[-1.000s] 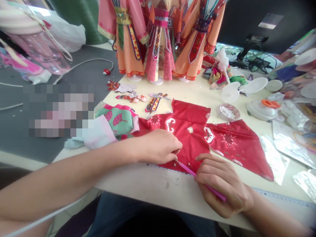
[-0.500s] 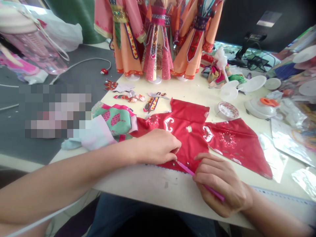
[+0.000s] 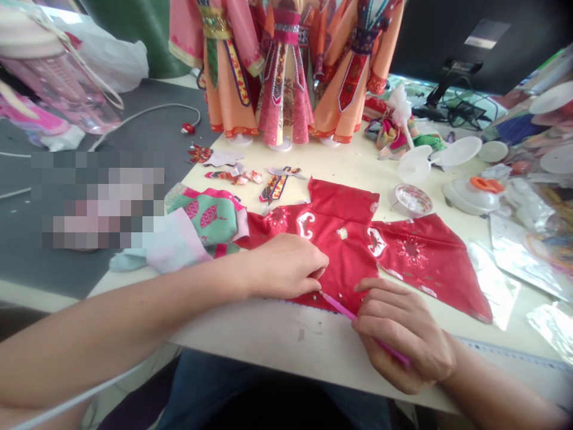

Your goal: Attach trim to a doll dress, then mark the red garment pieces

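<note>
Your right hand [image 3: 405, 337], nearest you, is closed around a pink pen [image 3: 339, 306], its tip over the near part of the red cloth [image 3: 342, 254], right by your left fingertips. Your left hand [image 3: 286, 266] rests on that cloth with fingers curled; you can't tell whether it pinches anything. The red cloth lies flat on the table [image 3: 268, 334]. Left of it sits a green patterned cloth [image 3: 219, 221]; just beyond it are a tape roll [image 3: 408, 209] and patterned scraps [image 3: 274, 186]. Farther behind it stand robed figures [image 3: 286, 77], with a black monitor [image 3: 441, 36] beyond its right side.
</note>
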Tool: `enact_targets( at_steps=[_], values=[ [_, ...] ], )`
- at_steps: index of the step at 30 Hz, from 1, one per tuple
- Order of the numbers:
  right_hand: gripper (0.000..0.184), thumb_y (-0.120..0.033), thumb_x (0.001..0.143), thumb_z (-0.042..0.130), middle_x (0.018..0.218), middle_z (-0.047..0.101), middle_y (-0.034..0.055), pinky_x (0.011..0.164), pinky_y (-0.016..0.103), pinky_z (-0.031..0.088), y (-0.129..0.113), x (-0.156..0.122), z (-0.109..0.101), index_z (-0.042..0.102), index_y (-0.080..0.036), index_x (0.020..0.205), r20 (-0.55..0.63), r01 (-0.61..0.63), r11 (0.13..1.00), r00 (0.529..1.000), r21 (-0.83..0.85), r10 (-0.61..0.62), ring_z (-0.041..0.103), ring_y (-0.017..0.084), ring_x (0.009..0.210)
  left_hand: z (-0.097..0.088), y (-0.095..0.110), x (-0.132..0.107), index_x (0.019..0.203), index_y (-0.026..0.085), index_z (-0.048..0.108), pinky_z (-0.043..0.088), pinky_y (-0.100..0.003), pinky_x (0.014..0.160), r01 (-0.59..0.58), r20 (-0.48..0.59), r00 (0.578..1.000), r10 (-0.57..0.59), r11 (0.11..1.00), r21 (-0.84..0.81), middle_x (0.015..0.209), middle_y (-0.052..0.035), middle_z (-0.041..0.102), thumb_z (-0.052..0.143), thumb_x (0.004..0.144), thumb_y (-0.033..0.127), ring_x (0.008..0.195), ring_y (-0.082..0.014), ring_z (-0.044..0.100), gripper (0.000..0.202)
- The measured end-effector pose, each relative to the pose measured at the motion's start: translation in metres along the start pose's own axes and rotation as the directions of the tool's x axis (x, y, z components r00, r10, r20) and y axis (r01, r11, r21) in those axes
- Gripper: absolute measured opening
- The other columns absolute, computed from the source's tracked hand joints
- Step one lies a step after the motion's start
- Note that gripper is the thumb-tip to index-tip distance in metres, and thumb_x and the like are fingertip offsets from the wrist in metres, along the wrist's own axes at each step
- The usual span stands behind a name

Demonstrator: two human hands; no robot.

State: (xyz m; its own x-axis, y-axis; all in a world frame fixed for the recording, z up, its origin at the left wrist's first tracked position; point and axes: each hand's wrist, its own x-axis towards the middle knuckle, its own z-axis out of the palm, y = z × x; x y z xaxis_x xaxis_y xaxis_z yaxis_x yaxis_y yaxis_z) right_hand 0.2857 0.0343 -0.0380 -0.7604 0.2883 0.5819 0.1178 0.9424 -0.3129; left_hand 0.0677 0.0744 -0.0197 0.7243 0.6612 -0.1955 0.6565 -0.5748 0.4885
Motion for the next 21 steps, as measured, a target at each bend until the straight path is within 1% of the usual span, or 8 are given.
enact_targets(
  at_steps=[4,9,13,17,19,21],
  values=[
    [0.023,-0.001,0.067,0.045,0.062,0.057,0.002,0.067,0.039,0.055,-0.005,-0.001,-0.003,0.057,-0.014,0.082,-0.042,-0.063,0.997,0.997,-0.037,0.061,0.055,0.015,0.058,-0.001,-0.001,0.001,0.069,0.017,0.055,0.03,-0.025,0.056,-0.003,0.005,1.0,0.003,1.0,-0.012,0.068,0.0015,0.059,0.06,0.08,0.025,0.065,-0.0128,0.051,0.015],
    [0.022,0.001,0.067,0.048,0.063,0.057,0.0013,0.069,0.041,0.057,-0.006,-0.002,-0.009,0.057,-0.014,0.081,-0.11,-0.073,0.994,0.992,-0.088,0.063,0.057,0.014,0.058,-0.002,-0.002,0.001,0.068,0.017,0.055,0.031,-0.025,0.058,0.014,0.016,1.0,-0.014,0.999,-0.043,0.069,0.0015,0.059,0.056,0.085,0.027,0.066,-0.0122,0.051,0.02],
    [0.024,0.001,0.068,0.049,0.065,0.057,0.0001,0.067,0.04,0.057,-0.005,0.0,-0.015,0.057,-0.015,0.084,-0.136,-0.088,0.988,0.988,-0.129,0.07,0.057,0.012,0.058,0.0,-0.002,0.001,0.067,0.017,0.053,0.029,-0.024,0.055,0.024,0.017,1.0,-0.023,0.999,-0.044,0.066,0.0025,0.057,0.063,0.08,0.029,0.064,-0.0116,0.05,0.021],
    [0.029,0.002,0.067,0.052,0.066,0.056,-0.0012,0.067,0.04,0.057,-0.002,0.002,-0.022,0.056,-0.016,0.089,-0.169,-0.112,0.982,0.982,-0.15,0.086,0.056,0.012,0.057,0.003,-0.002,0.003,0.066,0.017,0.051,0.027,-0.024,0.053,0.023,0.004,1.0,-0.023,0.999,-0.031,0.065,0.003,0.056,0.065,0.078,0.028,0.063,-0.0112,0.049,0.022],
    [0.03,0.002,0.068,0.052,0.064,0.056,-0.0021,0.066,0.041,0.057,0.0,0.0,-0.025,0.057,-0.018,0.089,-0.22,-0.17,0.979,0.965,-0.117,0.141,0.055,0.012,0.054,0.003,-0.002,0.003,0.065,0.016,0.051,0.026,-0.024,0.053,0.021,0.004,1.0,-0.021,0.999,-0.026,0.065,0.0028,0.056,0.065,0.079,0.029,0.062,-0.0109,0.049,0.023],
    [0.028,0.0,0.071,0.052,0.062,0.054,-0.003,0.067,0.044,0.055,0.004,-0.005,-0.027,0.057,-0.021,0.09,-0.311,-0.256,0.964,0.924,-0.071,0.222,0.053,0.012,0.051,0.003,-0.002,0.003,0.065,0.016,0.051,0.026,-0.024,0.052,0.022,0.002,1.0,-0.022,1.0,-0.02,0.065,0.0023,0.056,0.063,0.081,0.029,0.061,-0.0108,0.048,0.024]
  ],
)
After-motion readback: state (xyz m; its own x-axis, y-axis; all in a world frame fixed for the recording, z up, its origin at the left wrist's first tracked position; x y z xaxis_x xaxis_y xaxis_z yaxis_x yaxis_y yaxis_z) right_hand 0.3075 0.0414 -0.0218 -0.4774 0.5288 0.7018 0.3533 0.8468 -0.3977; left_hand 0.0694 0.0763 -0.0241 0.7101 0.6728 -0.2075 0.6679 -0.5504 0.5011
